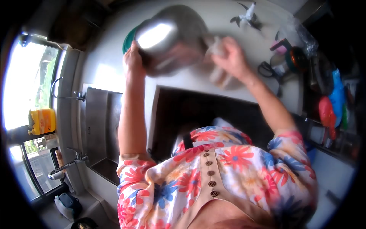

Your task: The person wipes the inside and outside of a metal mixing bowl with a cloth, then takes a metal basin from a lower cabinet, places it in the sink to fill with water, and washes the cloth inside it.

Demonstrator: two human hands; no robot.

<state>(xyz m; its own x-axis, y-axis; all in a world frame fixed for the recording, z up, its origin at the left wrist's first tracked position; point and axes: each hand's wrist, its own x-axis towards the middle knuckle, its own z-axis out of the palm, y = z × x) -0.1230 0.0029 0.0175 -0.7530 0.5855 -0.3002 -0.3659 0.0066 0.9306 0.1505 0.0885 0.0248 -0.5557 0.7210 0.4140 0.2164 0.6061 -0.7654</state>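
Observation:
A shiny metal bowl [167, 49] is tilted above the pale countertop, its outer side facing me. My left hand [133, 61] is closed on the bowl's left edge; its fingertips are partly hidden. Something green [129, 40] shows behind that edge, mostly covered. At the bowl's right side my right hand [232, 57] grips a crumpled whitish cloth [218, 47], smeared by motion. Part of the cloth hangs below the hand. Whether the cloth touches the metal I cannot tell.
A steel sink [101, 126] with taps [80, 95] lies to the left by a window. On the counter's right are a kettle-like pot [295, 59], black-handled scissors [268, 70] and a clear plastic bag [305, 38]. A white and dark object [248, 16] lies at the back.

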